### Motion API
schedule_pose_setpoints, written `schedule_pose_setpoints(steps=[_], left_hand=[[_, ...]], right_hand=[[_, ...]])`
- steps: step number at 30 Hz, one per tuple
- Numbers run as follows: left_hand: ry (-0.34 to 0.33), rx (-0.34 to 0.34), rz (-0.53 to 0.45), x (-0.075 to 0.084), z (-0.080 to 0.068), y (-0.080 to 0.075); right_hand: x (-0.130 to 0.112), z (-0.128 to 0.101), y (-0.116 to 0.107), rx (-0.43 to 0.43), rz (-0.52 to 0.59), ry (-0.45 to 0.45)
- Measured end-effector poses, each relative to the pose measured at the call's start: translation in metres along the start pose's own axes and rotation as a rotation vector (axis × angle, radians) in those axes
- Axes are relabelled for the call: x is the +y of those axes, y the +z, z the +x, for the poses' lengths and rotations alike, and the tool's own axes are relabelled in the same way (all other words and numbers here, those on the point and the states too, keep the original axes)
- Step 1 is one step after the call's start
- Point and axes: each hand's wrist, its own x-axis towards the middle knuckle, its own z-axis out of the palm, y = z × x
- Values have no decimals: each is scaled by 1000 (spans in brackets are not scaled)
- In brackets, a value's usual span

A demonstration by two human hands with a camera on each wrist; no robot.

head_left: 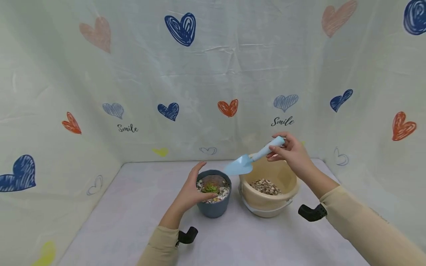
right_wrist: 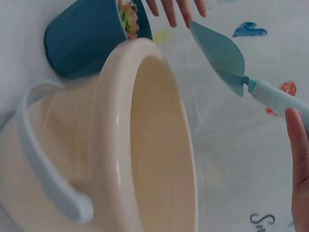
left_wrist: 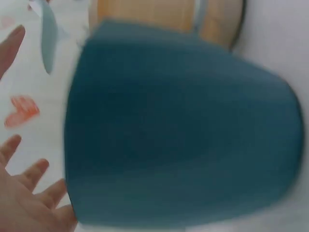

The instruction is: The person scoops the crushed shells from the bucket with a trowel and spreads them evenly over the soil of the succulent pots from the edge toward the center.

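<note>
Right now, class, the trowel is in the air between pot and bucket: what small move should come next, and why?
Probably lower the trowel into the cream bucket for another scoop. Its blade looks empty as the right hand holds it above the bucket's rim, pebbles remain inside, and the blue pot, steadied by the left hand, shows bare soil behind the succulent.

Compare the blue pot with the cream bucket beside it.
The blue pot is dark blue-grey, narrower and has no handle; the cream bucket is pale, wider and has a light handle hanging low.
The pot holds a small green succulent ringed by pebbles; the bucket holds only a low heap of gravel.
The left hand rests against the pot; no hand touches the bucket.
Both stand upright on the table.
</note>
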Motion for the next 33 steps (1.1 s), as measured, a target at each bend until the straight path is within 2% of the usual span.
schedule_pose_setpoints(steps=[4, 11, 16, 20, 25, 33], left_hand=[[18, -42, 27, 19, 7, 17], [53, -144, 65, 42, 27, 50], [62, -152, 86, 53, 42, 72], [66, -162, 110, 56, 53, 87], [48, -190, 146, 55, 60, 103], [53, -189, 187, 51, 60, 114]], right_hand=[[1, -9, -19, 12, -9, 12], [5, -17, -51, 36, -155, 45], [9, -20, -68, 22, -204, 98], [15, -19, -76, -14, -217, 110], [26, -16, -83, -77, -312, 93], [39, -4, -87, -177, -412, 158]])
